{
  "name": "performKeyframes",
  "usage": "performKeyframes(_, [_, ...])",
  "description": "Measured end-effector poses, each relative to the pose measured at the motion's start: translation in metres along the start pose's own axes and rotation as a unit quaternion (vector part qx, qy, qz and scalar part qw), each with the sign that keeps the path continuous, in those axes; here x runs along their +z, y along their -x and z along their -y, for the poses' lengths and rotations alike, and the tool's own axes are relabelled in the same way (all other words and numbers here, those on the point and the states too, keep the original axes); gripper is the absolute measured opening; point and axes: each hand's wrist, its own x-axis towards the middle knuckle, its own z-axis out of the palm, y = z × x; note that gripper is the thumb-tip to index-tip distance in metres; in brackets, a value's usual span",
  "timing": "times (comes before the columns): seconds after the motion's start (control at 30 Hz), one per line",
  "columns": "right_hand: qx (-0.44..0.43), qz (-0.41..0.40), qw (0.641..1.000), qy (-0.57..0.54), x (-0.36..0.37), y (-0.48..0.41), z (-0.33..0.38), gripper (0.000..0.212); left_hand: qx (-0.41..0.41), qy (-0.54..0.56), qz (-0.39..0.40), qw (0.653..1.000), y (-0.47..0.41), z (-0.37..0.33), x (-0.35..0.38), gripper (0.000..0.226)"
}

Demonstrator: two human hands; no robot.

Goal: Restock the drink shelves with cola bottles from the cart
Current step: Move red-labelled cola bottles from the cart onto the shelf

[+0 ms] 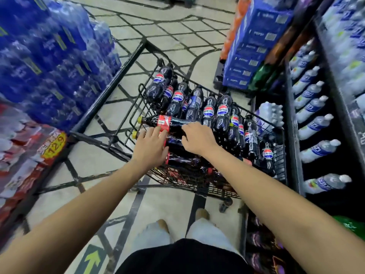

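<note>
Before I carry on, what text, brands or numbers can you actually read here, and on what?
"129": yellow price tag on the red packs at left.
Too blurred to read: red-label bottle, blue-label bottles, blue cartons, shelf water bottles.
No words: floor arrow.

Blue water packs (pixel 49 56) stacked left; yellow price tag (pixel 54 144) below; blue cartons (pixel 254 46) right; green floor arrow (pixel 92 260)

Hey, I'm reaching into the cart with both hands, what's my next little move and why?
Probably grip one yellow-capped cola bottle and lift it out of the cart. Your left hand lies on a red label, your right hand curls over the bottles beside it, and they lie sideways on top of the load.
</note>
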Motion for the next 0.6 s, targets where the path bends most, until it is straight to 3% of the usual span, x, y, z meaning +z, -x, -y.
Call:
performKeyframes(0.37, [-0.095,0.078,0.992,0.025,0.033,-0.069,-0.039,0.065,-0.199,0.006,0.048,0.979,0.006,-0.022,0.024,0.064])
performKeyframes(0.6, [-0.125,0.097,0.987,0.015,0.056,-0.089,-0.058,0.074,-0.304,0.021,0.055,0.951,0.009,-0.057,0.034,0.055])
